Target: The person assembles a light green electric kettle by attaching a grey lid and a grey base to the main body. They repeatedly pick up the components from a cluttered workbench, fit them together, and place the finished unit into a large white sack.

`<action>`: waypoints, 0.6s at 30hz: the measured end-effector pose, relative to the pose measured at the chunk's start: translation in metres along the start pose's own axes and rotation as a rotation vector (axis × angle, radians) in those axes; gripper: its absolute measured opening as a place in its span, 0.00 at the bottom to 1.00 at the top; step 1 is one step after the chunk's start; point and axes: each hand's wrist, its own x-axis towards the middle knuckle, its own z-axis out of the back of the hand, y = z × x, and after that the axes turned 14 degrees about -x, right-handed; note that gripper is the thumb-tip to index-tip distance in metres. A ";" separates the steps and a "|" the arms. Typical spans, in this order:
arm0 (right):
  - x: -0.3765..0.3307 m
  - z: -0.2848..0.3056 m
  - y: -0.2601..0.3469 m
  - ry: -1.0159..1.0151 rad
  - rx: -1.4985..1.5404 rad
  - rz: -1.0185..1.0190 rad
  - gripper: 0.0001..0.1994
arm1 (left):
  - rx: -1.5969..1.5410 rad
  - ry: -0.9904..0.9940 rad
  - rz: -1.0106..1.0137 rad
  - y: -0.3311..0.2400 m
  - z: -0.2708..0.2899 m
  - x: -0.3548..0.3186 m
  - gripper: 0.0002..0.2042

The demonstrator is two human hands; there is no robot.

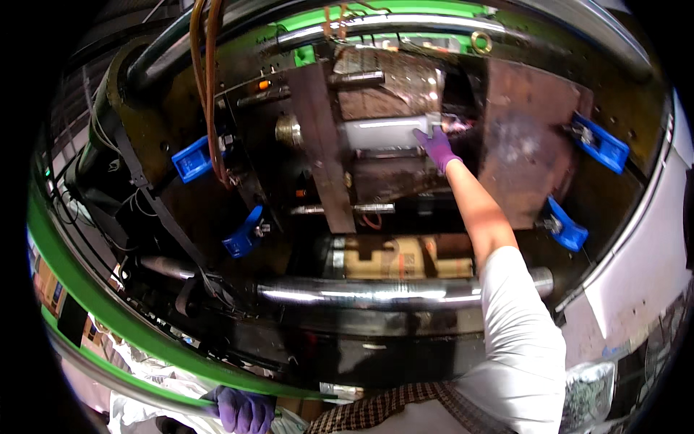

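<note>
My right hand [437, 147], in a purple glove, reaches deep into the open machine and grips the right end of a white moulded part [379, 134]. The part lies crosswise between two dark steel mould plates, the left plate [322, 152] and the right plate [531, 145]. My bare forearm and white sleeve run up from the lower right. Also gloved in purple, my left hand [244, 409] sits at the bottom edge, with its fingers curled over the grey rail [108, 376] below the green machine frame.
Blue clamps [192, 159] [244, 233] [600, 142] [566, 228] stick out around the mould. A chrome tie bar [376, 293] crosses below my arm, another [390, 25] crosses above. Orange hoses [206, 79] and black cables [155, 210] hang at the left. A pale grey machine cover [643, 267] lies to the right.
</note>
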 end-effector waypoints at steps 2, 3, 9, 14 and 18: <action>0.070 -0.019 -0.044 -0.050 0.055 -0.025 0.43 | 0.009 0.034 0.039 -0.014 0.023 -0.001 0.23; 0.086 -0.022 -0.065 -0.162 0.136 0.010 0.42 | 0.021 -0.050 0.013 -0.011 0.013 0.011 0.23; 0.012 -0.041 -0.016 -0.266 0.592 -0.036 0.17 | 0.095 -0.260 -0.039 -0.019 -0.018 -0.002 0.22; -0.100 0.007 0.026 -0.367 0.635 -0.046 0.11 | -0.059 0.123 0.122 -0.020 0.016 -0.009 0.20; -0.235 0.083 0.031 -0.507 0.747 -0.115 0.08 | -0.109 0.244 0.161 0.017 0.031 0.021 0.18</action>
